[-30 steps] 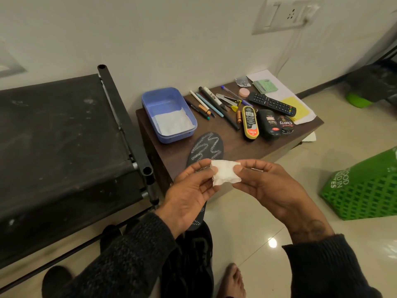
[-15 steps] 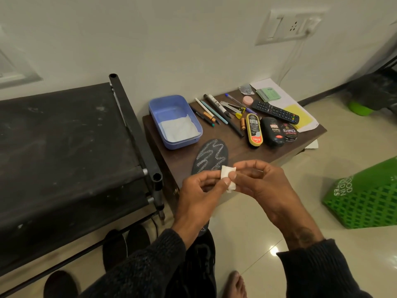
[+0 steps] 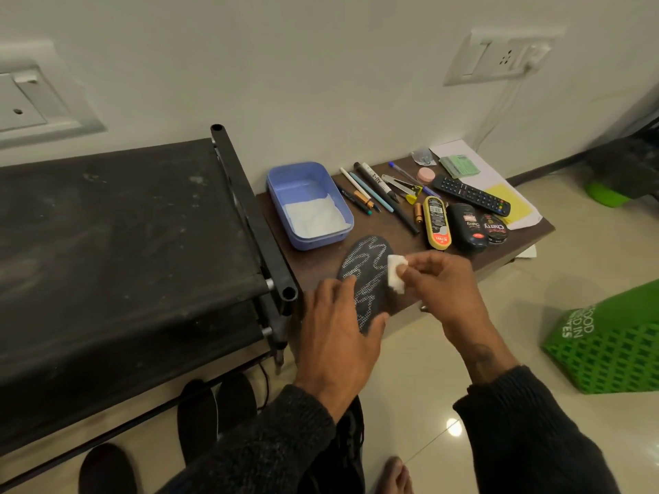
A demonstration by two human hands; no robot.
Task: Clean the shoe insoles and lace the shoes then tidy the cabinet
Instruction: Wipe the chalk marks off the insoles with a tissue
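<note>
Pinching a wipe (image 3: pixel 396 273) in our right hand (image 3: pixel 440 283); left hand (image 3: pixel 337 326), fingers spread flat, covers the insole (image 3: pixel 367 269) heel on the counter (image 3: pixel 392 237).

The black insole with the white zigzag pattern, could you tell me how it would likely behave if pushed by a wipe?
The thin black patterned insole overhangs the brown table edge, so it probably slides or flexes. The left hand resting on it likely steadies it. It looks light and floppy.
</note>
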